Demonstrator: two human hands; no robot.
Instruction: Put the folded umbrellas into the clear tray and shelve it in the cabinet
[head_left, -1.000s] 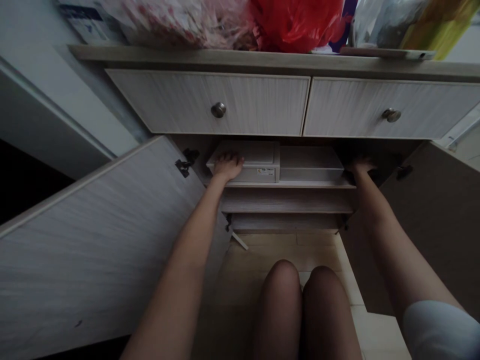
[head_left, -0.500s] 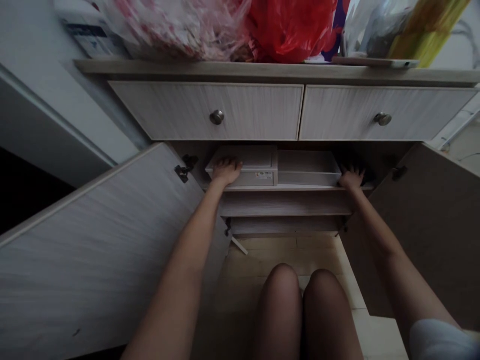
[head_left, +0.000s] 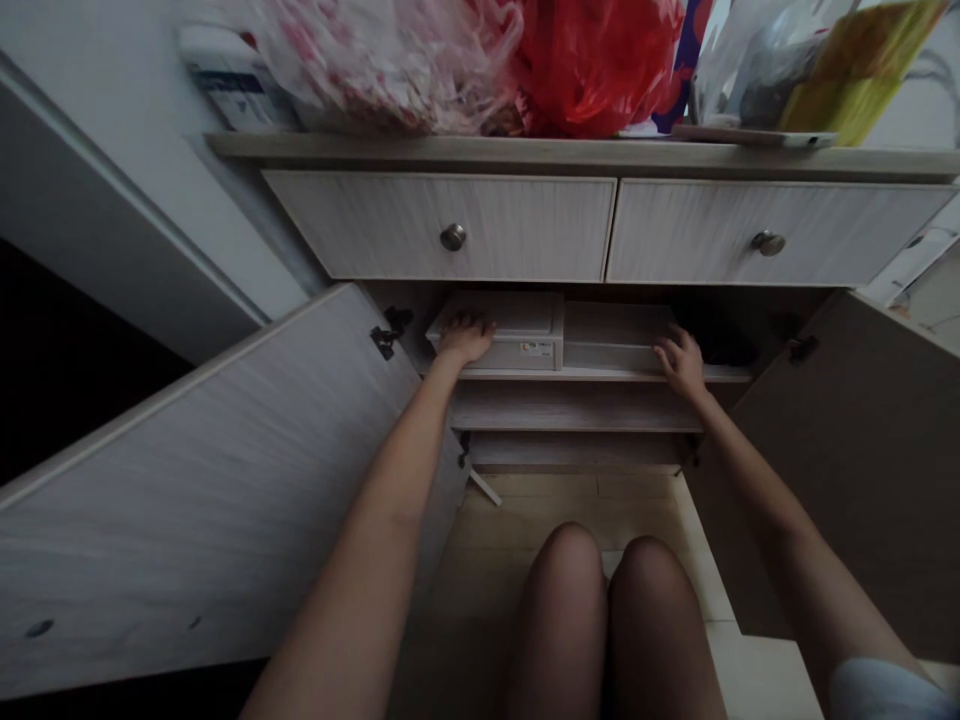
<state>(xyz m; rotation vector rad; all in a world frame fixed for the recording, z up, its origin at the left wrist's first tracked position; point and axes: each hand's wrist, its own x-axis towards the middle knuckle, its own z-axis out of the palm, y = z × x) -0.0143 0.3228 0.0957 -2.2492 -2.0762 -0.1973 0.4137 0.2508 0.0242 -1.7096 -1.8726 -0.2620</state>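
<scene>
Your open left hand (head_left: 465, 338) lies on top of a white plastic storage box (head_left: 517, 330), your open right hand (head_left: 681, 362) rests at the end of a second box (head_left: 611, 335), both on a wood-grain cabinet shelf (head_left: 600, 374), between swung-open cabinet doors (head_left: 202, 480) above a tiled floor (head_left: 570, 510).

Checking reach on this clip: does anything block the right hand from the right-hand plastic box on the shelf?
Nothing visible: the right hand sits at the front corner of the plastic box. The open cabinet door stands off to the side.
</scene>
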